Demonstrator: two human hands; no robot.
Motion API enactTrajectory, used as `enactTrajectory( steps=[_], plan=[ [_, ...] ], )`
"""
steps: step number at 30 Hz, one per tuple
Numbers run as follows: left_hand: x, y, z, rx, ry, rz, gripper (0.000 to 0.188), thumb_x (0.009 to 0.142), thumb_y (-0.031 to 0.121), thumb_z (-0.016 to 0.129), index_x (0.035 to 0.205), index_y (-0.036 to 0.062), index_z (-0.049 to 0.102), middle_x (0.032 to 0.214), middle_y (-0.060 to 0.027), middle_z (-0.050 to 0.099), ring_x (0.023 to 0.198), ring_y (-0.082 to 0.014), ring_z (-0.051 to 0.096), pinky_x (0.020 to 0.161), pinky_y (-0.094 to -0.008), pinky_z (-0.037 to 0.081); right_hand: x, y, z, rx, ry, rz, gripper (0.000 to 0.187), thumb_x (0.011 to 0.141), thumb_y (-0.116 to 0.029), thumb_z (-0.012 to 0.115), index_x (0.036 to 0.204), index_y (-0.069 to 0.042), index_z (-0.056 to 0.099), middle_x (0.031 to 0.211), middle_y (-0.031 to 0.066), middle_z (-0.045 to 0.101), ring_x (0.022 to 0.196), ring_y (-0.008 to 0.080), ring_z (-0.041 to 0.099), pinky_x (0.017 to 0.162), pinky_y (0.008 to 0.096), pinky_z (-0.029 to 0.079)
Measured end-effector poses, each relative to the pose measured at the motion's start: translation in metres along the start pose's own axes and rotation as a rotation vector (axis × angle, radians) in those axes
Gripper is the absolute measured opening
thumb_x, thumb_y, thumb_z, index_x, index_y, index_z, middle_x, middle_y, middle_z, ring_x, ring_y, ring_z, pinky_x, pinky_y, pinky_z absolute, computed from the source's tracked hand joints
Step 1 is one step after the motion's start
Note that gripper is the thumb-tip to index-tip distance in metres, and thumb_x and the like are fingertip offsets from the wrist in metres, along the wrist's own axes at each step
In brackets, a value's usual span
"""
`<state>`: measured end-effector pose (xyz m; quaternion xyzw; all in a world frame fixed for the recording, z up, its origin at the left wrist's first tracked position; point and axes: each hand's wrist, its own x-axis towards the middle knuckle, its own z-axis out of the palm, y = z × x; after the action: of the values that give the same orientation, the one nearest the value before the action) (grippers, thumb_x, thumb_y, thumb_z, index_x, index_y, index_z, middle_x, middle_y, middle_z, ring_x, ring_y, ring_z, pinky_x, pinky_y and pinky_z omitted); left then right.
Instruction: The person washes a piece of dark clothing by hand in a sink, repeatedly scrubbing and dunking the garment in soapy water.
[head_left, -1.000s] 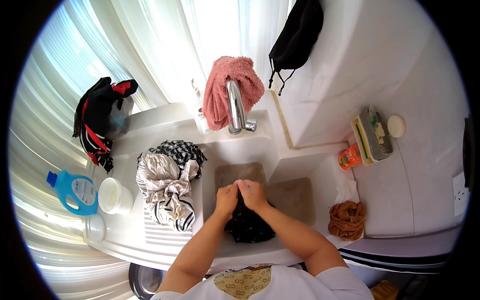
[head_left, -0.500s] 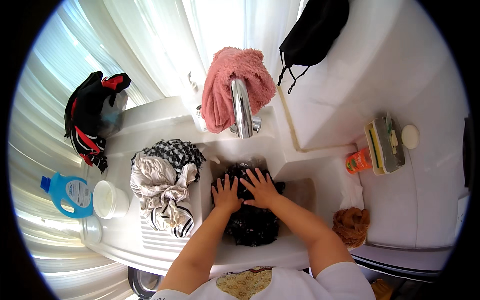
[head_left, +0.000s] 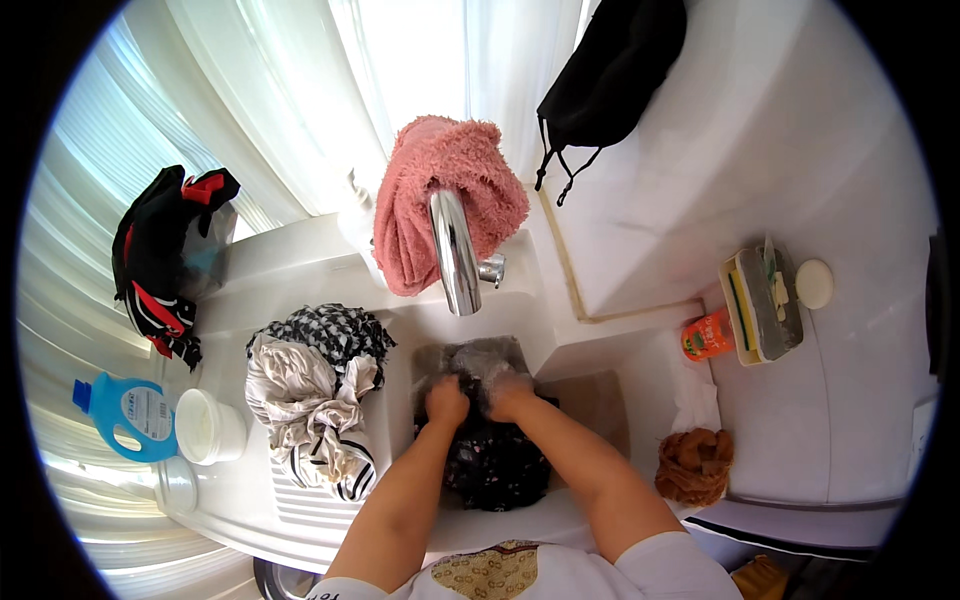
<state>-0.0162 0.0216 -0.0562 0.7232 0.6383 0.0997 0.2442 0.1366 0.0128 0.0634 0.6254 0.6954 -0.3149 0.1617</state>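
A: Please, where is the black floral garment (head_left: 497,465)?

B: It lies bunched in the white sink (head_left: 645,362), on the person's side of the chrome faucet (head_left: 456,258), in what looks like shallow water.

A: And how are the hands?

B: The left hand (head_left: 447,402) and the right hand (head_left: 508,396) are side by side, a little apart, at the garment's end nearest to the faucet. Both are blurred there, so I cannot tell if the fingers are clamped on the fabric or only press it.

A: Which step is it, in your opinion?

B: I judge it is the rubbing or kneading of the garment by hand. The next move calls, I think, for a firm hold with both hands, because soaked fabric can be heavy and slippery.

A: What is farther out?

B: Over the faucet hangs a pink towel (head_left: 425,175). To the faucet's left, on the white surface (head_left: 222,503), are a pale striped garment (head_left: 300,400) and a black-and-white patterned cloth (head_left: 325,338); farther left, a white tub (head_left: 210,430) and a blue detergent jug (head_left: 130,418). To its right, nearer to the person, is a brown cloth (head_left: 694,468).
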Motion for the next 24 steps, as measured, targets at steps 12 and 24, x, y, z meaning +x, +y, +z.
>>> enactTrajectory(
  steps=[12, 24],
  plan=[
    [-0.042, 0.081, -0.145, -2.026, -0.648, -0.674, 0.042, 0.084, 0.042, 0.051, 0.100, 0.0052, 0.062, 0.093, -0.0151, 0.066, 0.088, -0.0333, 0.064, 0.082, -0.0470, 0.051, -0.043, 0.031, 0.027, 1.888, 0.335, -0.166, 0.044, 0.066, -0.002, 0.067, 0.109, -0.004, 0.060, 0.114, 0.0082, 0.059, 0.096, 0.0147, 0.056, 0.086, 0.0289, 0.045],
    [-0.072, 0.077, -0.121, -2.145, -0.706, -0.443, 0.047, 0.092, 0.050, 0.043, 0.109, 0.0088, 0.057, 0.105, -0.0111, 0.063, 0.094, -0.0258, 0.062, 0.081, -0.0389, 0.052, -0.101, -0.047, 0.003, 0.436, 1.093, -0.691, 0.044, 0.059, -0.032, 0.075, 0.096, -0.011, 0.063, 0.125, 0.0111, 0.050, 0.112, 0.0336, 0.045, 0.091, 0.0485, 0.035]
  ],
)
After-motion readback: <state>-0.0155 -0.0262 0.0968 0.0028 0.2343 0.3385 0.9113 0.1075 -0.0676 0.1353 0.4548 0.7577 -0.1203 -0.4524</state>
